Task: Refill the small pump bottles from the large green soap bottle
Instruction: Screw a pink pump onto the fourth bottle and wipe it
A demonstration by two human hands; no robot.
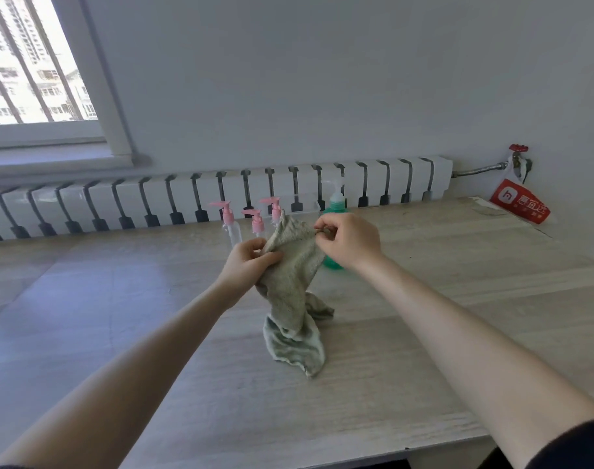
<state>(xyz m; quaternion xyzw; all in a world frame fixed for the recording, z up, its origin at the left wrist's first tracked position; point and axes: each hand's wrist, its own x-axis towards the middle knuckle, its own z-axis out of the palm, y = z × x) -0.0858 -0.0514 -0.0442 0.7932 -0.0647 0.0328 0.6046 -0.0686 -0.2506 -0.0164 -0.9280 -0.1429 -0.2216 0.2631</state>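
While your cloth (293, 299) hangs from both hands, its tail bunched on the table (373, 384), your left hand (251, 262) grips one upper edge and your right hand (349, 242) pinches the other.

Behind it: three small pump bottles (227, 216), upright, pink spouts pointing left. Large green soap bottle (336, 202), upright, half hidden by cloth and right hand.

Farther back: radiator (187, 198) along the wall; red bag (520, 206) at far right.

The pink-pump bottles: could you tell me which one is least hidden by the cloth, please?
The leftmost bottle: its clear body shows above the left hand, while the middle bottle and rightmost bottle show little beyond their pumps behind the cloth.
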